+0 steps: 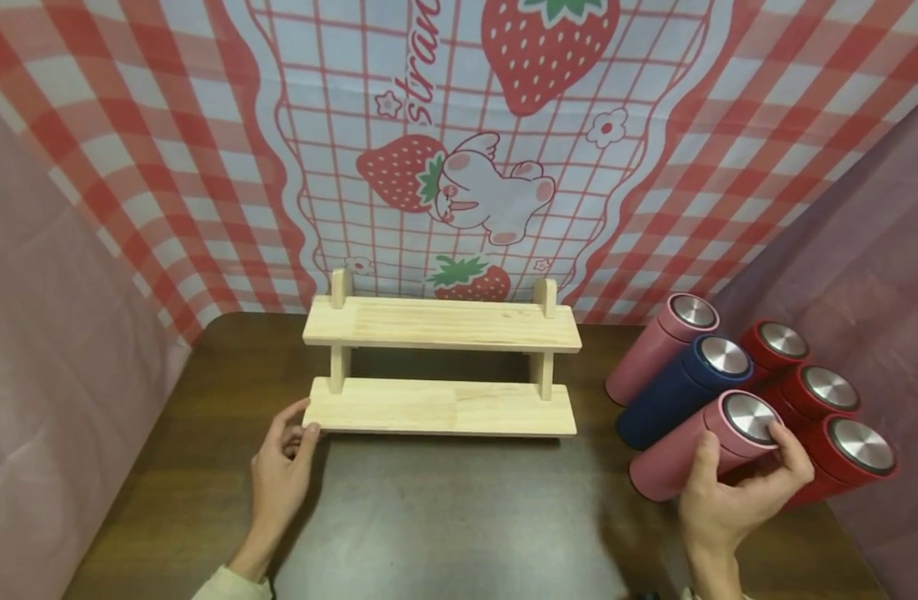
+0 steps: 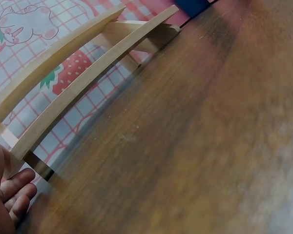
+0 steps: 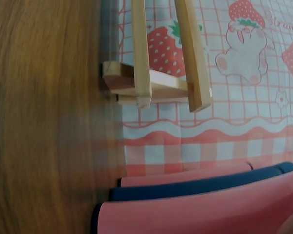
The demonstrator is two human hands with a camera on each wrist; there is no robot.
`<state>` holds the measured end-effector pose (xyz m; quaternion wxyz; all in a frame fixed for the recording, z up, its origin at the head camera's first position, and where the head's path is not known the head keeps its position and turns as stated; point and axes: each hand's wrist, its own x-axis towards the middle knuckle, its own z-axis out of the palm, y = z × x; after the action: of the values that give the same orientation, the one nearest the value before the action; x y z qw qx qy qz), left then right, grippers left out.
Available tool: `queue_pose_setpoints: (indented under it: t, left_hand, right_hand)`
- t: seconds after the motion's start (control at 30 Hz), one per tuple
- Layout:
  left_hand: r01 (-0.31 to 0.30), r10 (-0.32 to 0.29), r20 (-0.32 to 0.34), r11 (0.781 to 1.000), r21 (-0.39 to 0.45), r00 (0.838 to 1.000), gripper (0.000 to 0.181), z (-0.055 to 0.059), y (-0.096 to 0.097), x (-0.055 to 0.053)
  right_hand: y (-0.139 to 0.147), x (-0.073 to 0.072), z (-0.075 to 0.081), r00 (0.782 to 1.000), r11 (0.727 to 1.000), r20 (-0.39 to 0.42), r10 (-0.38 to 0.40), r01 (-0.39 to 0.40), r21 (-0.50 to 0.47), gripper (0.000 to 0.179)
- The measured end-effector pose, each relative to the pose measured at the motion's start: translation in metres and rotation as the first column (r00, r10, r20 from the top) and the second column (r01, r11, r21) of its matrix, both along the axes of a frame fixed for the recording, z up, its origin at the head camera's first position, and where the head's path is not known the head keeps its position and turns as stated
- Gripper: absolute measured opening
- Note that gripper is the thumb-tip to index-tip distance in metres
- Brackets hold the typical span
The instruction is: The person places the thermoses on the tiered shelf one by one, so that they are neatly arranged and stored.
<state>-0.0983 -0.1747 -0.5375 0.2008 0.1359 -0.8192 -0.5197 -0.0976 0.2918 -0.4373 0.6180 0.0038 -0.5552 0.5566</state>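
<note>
A two-tier wooden shelf rack stands at the middle of the table's back. My left hand holds the left end of its lower board, thumb at the front corner; in the left wrist view the fingers curl beside that end. On the right, my right hand grips the front pink thermos bottle near its steel-topped lid, thumb on one side and fingers on the other. That bottle is upright beside a blue thermos bottle, with another pink thermos bottle behind.
Three red thermos bottles stand in a row at the far right, close to the pink and blue ones. A strawberry-print cloth hangs behind the brown table. Pink cloth hangs at the sides.
</note>
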Motion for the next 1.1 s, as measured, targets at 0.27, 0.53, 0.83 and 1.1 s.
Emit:
queue_pose_setpoints:
  t: [0.27,0.53,0.83,1.1]
  left_hand:
    - [0.008,-0.008,0.011,1.0,-0.002,1.0,0.038,-0.0002,-0.0011,0.001]
    - [0.011,-0.011,0.013,1.0,-0.008,1.0,0.038,0.0003,-0.0018,-0.001]
    - [0.012,-0.012,0.0,1.0,-0.009,1.0,0.037,-0.0006,-0.0016,-0.0012]
    - [0.005,-0.005,-0.006,1.0,-0.012,1.0,0.037,-0.002,-0.001,-0.0012]
  right_hand:
    - [0.0069,0.002,-0.0074,0.998,0.999,0.025,0.052,-0.052,-0.014,0.055]
    - [0.0074,0.0004,-0.0084,0.998,0.998,-0.009,0.063,-0.063,-0.024,0.053]
    - [0.0059,-0.0007,-0.007,0.996,0.997,-0.063,0.065,-0.068,-0.047,0.052]
    - [0.0048,-0.0005,-0.0081,0.995,0.998,-0.083,0.046,-0.05,-0.048,0.051]
